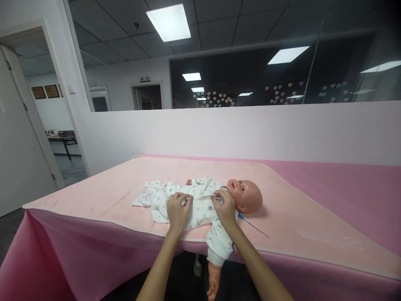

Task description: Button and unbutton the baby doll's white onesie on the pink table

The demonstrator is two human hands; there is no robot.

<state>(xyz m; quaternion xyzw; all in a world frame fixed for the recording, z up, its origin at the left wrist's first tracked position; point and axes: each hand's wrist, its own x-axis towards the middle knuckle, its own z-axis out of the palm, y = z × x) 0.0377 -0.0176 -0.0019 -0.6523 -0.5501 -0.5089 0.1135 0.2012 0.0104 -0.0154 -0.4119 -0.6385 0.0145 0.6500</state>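
A baby doll (250, 196) lies on its back, head to the right, dressed in a white printed baby outfit (200, 213). On the belly of the outfit, my left hand (179, 207) is closed, thumb and fingers pinching the white fabric. Near the doll's neck, my right hand (224, 205) pinches a thin white edge or tie that stretches across the chest towards my left hand. Whether it is a tie or a folded hem, I cannot tell. The doll's near arm (214, 276) hangs over the table's front edge, below my right wrist.
A thin clear stick with a blue end (253, 225), like a thermometer, lies beside the doll's head. Under the doll is a peach mat (103, 188) over a pink cloth (354, 184). A low white wall (238, 133) with glass above stands behind; a door (25, 129) is at left.
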